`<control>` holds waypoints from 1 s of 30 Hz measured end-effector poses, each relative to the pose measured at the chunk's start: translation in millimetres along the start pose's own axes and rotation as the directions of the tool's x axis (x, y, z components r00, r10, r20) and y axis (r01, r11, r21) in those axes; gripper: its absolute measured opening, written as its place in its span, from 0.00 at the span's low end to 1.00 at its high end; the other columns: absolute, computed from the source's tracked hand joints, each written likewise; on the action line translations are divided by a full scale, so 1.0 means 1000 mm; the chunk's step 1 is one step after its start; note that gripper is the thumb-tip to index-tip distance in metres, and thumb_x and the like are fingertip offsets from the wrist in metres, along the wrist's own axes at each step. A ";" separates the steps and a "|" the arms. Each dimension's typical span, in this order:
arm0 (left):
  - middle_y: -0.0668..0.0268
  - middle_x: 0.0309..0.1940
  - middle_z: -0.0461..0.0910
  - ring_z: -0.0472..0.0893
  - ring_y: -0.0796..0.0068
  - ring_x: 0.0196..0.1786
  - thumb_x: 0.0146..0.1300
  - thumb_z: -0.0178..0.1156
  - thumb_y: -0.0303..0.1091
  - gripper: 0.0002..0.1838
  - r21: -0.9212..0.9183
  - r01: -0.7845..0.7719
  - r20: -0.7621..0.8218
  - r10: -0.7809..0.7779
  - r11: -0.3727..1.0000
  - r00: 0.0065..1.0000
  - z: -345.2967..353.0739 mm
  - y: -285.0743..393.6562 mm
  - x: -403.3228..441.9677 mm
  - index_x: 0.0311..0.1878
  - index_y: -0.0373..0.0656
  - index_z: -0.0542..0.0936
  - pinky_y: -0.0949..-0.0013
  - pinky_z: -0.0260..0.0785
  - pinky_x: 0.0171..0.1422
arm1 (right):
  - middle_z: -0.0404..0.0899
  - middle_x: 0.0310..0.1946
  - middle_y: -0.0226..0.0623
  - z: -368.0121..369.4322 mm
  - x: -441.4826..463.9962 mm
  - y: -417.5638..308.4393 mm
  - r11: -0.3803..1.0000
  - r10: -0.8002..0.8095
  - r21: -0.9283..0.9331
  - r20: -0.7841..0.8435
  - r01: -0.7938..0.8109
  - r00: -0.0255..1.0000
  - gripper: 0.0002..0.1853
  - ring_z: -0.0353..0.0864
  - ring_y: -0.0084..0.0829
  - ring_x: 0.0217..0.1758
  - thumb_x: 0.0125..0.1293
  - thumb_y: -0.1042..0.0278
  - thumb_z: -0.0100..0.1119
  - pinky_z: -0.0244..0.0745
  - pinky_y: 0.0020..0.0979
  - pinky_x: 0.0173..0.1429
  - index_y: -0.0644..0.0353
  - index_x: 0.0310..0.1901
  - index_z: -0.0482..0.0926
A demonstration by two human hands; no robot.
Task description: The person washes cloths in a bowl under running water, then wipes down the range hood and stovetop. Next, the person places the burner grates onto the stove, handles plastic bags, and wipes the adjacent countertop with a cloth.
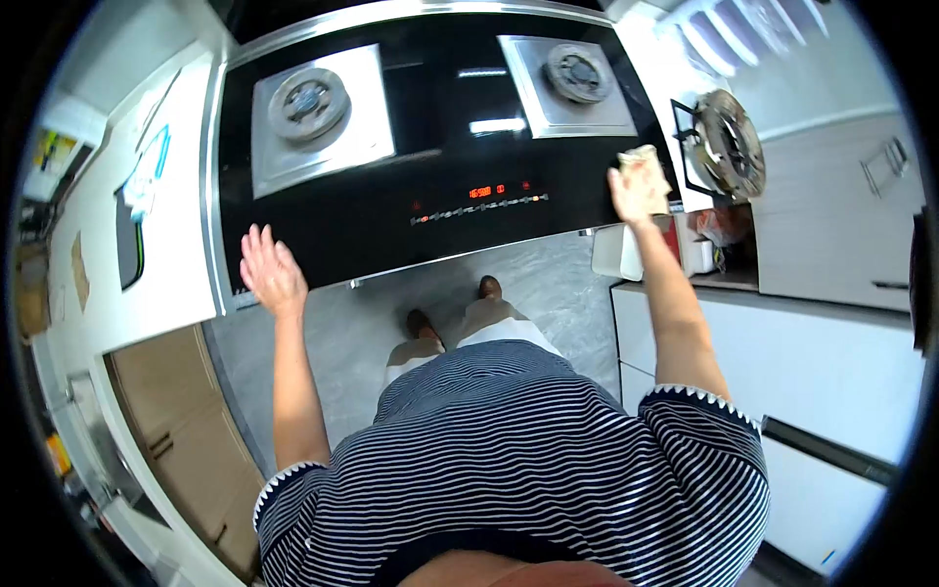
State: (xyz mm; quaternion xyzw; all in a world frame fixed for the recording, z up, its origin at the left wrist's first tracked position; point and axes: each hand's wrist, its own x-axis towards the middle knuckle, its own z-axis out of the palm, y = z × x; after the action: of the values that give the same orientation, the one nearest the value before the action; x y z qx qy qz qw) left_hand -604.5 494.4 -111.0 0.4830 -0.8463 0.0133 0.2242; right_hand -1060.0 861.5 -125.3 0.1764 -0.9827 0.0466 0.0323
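At four o'clock on the hob [440,112], the right hand [636,201] lies on a cloth [648,174]; whether its grip is clamped, I cannot tell. At eight o'clock the left hand [274,274] has its grip apart, by the hob's corner. One burner [579,73] sits at two.
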 end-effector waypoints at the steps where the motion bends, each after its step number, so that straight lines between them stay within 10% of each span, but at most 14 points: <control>1: 0.66 0.64 0.62 0.57 0.66 0.69 0.66 0.42 0.38 0.20 0.018 -0.008 0.011 0.007 1.000 1.000 0.001 -0.001 0.000 0.59 0.47 0.69 0.57 0.46 0.69 | 0.57 0.62 0.56 0.001 -0.008 -0.020 0.970 -0.192 0.131 -0.093 0.203 0.977 0.38 0.52 0.50 0.68 0.61 0.39 0.41 0.44 0.47 0.69 0.67 0.61 0.60; 2: 0.67 0.65 0.62 0.57 0.66 0.69 0.66 0.42 0.38 0.20 0.038 -0.016 0.023 0.016 0.999 1.000 0.002 -0.002 0.000 0.60 0.47 0.69 0.57 0.45 0.69 | 0.61 0.59 0.56 -0.040 -0.036 -0.067 0.945 -0.318 0.114 0.100 0.307 0.943 0.35 0.57 0.50 0.65 0.61 0.42 0.45 0.48 0.48 0.67 0.66 0.59 0.63; 3: 0.67 0.65 0.61 0.56 0.66 0.69 0.66 0.41 0.39 0.20 0.036 -0.017 0.034 0.016 0.999 0.999 0.003 -0.002 -0.001 0.60 0.47 0.68 0.57 0.45 0.69 | 0.65 0.56 0.55 -0.018 -0.062 -0.081 0.803 -0.589 -0.030 -0.191 0.595 0.785 0.31 0.60 0.51 0.61 0.60 0.46 0.48 0.51 0.49 0.64 0.64 0.57 0.66; 4: 0.67 0.65 0.61 0.56 0.67 0.69 0.66 0.41 0.39 0.21 0.040 -0.018 0.046 0.016 0.999 0.999 0.002 -0.004 -0.001 0.61 0.47 0.67 0.57 0.45 0.69 | 0.62 0.60 0.52 -0.041 -0.075 -0.110 0.796 -0.598 0.219 0.148 0.564 0.787 0.31 0.56 0.51 0.65 0.60 0.48 0.50 0.48 0.50 0.67 0.62 0.60 0.63; 6: 0.67 0.65 0.61 0.55 0.67 0.70 0.68 0.39 0.40 0.21 0.077 -0.052 0.035 0.050 0.996 0.998 0.011 -0.013 -0.002 0.62 0.48 0.66 0.58 0.45 0.69 | 0.49 0.68 0.42 -0.041 -0.096 -0.119 0.708 -0.694 0.269 0.097 0.653 0.713 0.31 0.39 0.44 0.73 0.64 0.51 0.46 0.36 0.45 0.72 0.56 0.65 0.57; 14: 0.61 0.63 0.64 0.59 0.63 0.67 0.68 0.39 0.43 0.22 0.076 -0.097 0.077 0.092 0.992 0.993 0.017 -0.031 0.006 0.60 0.44 0.69 0.60 0.51 0.68 | 0.57 0.65 0.44 -0.040 0.035 0.049 0.812 -0.526 0.318 0.038 0.489 0.849 0.29 0.49 0.44 0.70 0.65 0.49 0.44 0.43 0.45 0.70 0.58 0.63 0.61; 16: 0.57 0.57 0.70 0.67 0.60 0.61 0.66 0.44 0.41 0.19 0.091 0.016 0.132 -0.028 0.996 0.991 0.000 -0.006 0.019 0.52 0.39 0.75 0.62 0.60 0.63 | 0.69 0.56 0.50 -0.062 0.043 0.086 0.712 -0.520 0.461 -0.160 0.529 0.839 0.22 0.66 0.44 0.61 0.61 0.57 0.53 0.61 0.35 0.63 0.63 0.52 0.73; 17: 0.55 0.50 0.75 0.72 0.58 0.55 0.63 0.48 0.39 0.17 0.276 -0.002 0.182 -0.050 0.961 0.982 -0.010 0.016 0.027 0.45 0.38 0.79 0.62 0.64 0.58 | 0.74 0.50 0.49 -0.078 0.040 0.111 0.651 -0.361 0.664 -0.158 0.369 0.919 0.18 0.74 0.40 0.55 0.59 0.61 0.56 0.66 0.32 0.58 0.63 0.47 0.77; 19: 0.55 0.45 0.77 0.76 0.59 0.48 0.61 0.50 0.39 0.16 0.071 0.052 0.045 -0.056 0.996 0.997 -0.014 0.082 0.038 0.44 0.39 0.80 0.61 0.66 0.55 | 0.82 0.31 0.35 -0.140 0.037 0.171 0.707 0.067 0.699 0.088 -0.109 0.994 0.15 0.80 0.26 0.34 0.60 0.58 0.57 0.73 0.27 0.42 0.62 0.39 0.81; 23: 0.60 0.32 0.81 0.79 0.75 0.33 0.59 0.57 0.36 0.14 -0.508 0.109 0.259 0.031 0.854 0.965 -0.008 0.304 0.054 0.45 0.40 0.80 0.71 0.70 0.41 | 0.77 0.21 0.27 -0.166 0.060 0.314 0.410 0.487 0.874 0.034 -0.262 0.873 0.18 0.76 0.17 0.23 0.60 0.49 0.57 0.65 0.20 0.22 0.59 0.30 0.77; 24: 0.64 0.28 0.80 0.77 0.77 0.29 0.59 0.56 0.36 0.13 -0.684 -0.076 0.161 0.251 0.726 0.955 0.008 0.359 0.054 0.45 0.41 0.80 0.72 0.69 0.37 | 0.78 0.27 0.30 -0.160 0.074 0.338 0.408 0.505 0.856 0.079 -0.318 0.859 0.24 0.76 0.18 0.27 0.58 0.44 0.57 0.61 0.19 0.18 0.60 0.38 0.76; 26: 0.65 0.31 0.80 0.77 0.77 0.32 0.60 0.54 0.38 0.15 -0.728 0.029 0.441 0.436 0.685 0.785 0.004 0.472 0.049 0.46 0.40 0.79 0.73 0.68 0.39 | 0.77 0.34 0.34 -0.151 0.100 0.357 0.154 0.409 0.924 0.263 -0.350 0.874 0.31 0.77 0.20 0.30 0.56 0.39 0.57 0.64 0.18 0.17 0.62 0.47 0.73; 30: 0.62 0.45 0.77 0.74 0.75 0.46 0.63 0.52 0.51 0.27 -0.834 0.336 0.549 0.721 0.438 0.424 0.028 0.627 0.030 0.54 0.37 0.73 0.70 0.67 0.47 | 0.76 0.37 0.37 -0.153 0.134 0.348 0.075 0.250 0.883 0.433 -0.463 0.866 0.36 0.76 0.22 0.30 0.56 0.38 0.56 0.72 0.20 0.20 0.65 0.53 0.69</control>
State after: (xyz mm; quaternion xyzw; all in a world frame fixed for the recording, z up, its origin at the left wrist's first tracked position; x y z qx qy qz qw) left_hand -1144.2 797.1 -2.9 0.0956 -0.7605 -0.6409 -0.0425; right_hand -1300.0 1156.3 9.0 -0.0876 -0.7321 0.6504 -0.1824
